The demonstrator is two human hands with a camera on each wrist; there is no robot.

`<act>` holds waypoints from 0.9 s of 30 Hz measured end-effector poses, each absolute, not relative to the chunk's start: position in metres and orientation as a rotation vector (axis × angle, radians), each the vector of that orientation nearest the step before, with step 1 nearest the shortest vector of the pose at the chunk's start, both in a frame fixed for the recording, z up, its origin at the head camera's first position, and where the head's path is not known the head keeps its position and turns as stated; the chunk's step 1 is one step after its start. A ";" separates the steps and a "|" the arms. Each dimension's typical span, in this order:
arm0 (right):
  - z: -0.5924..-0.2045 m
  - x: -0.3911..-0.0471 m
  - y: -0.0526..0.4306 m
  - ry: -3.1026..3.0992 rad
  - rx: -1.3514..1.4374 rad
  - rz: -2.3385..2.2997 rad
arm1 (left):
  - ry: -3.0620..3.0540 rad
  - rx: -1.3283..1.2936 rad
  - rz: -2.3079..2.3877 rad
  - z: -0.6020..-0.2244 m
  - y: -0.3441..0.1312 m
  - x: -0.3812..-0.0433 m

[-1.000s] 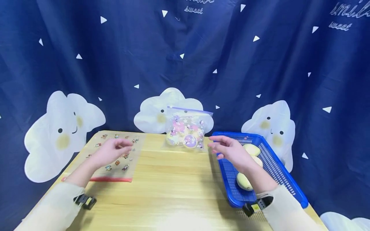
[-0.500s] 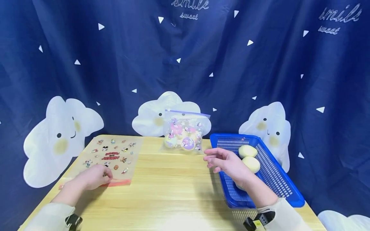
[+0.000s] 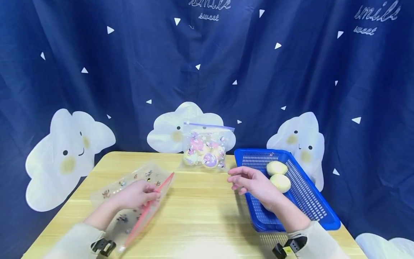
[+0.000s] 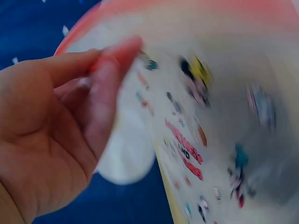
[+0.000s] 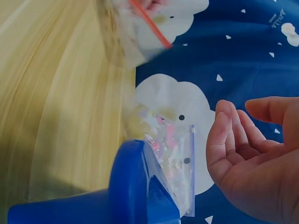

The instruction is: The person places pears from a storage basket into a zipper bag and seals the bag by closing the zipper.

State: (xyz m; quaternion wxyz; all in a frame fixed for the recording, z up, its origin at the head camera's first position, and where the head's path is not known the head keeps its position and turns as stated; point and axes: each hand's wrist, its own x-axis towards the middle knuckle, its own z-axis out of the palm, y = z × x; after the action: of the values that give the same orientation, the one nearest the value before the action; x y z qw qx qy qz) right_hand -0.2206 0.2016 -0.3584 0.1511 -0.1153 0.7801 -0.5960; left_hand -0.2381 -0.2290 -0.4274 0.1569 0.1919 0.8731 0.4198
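Pinching the cartoon-print zip bag [image 4: 210,126] by its red zip strip [image 3: 144,217] with the left hand [image 3: 136,194], tilted over the wooden table [image 3: 187,216] at nine o'clock; holding nothing with the right hand [image 3: 253,183], loosely bent near the blue plastic basket [image 3: 305,196] at three. Likely to slip or crumple, being thin film gripped one-handed. If swung too far towards twelve o'clock, liable to topple the upright, filled purple-zip bag [image 3: 205,147].

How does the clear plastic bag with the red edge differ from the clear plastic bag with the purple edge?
The clear plastic bag with the red edge is held tilted in the left hand; the clear plastic bag with the purple edge stands upright on the wooden table. The purple-edged bag bulges with round things; none show in the red-edged bag. Both carry small printed figures.
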 end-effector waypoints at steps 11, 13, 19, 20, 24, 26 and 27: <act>-0.364 -0.221 0.172 2.241 -0.423 -1.584 | 2.407 0.471 1.588 -0.387 -0.112 -0.251; -0.364 -0.219 0.164 2.230 -0.408 -1.564 | 2.420 0.458 1.597 -0.380 -0.096 -0.254; -0.361 -0.220 0.142 2.334 -0.390 -1.532 | 2.531 0.406 1.505 -0.361 -0.065 -0.258; -0.361 -0.220 0.140 2.365 -0.389 -1.539 | 2.540 0.387 1.494 -0.359 -0.062 -0.258; -0.359 -0.228 0.136 2.455 -0.346 -1.573 | 2.537 0.351 1.483 -0.352 -0.055 -0.260; -0.357 -0.232 0.135 2.472 -0.318 -1.579 | 2.517 0.357 1.499 -0.347 -0.056 -0.263; -0.356 -0.235 0.135 2.480 -0.302 -1.581 | 2.499 0.365 1.518 -0.344 -0.057 -0.264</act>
State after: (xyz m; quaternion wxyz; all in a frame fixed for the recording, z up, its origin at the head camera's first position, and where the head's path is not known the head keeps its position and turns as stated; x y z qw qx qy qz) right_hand -0.2345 0.1349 -0.3559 0.0923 -0.1016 0.8352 -0.5325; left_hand -0.2638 -0.0572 -0.3440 0.0973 0.1233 0.8440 0.5128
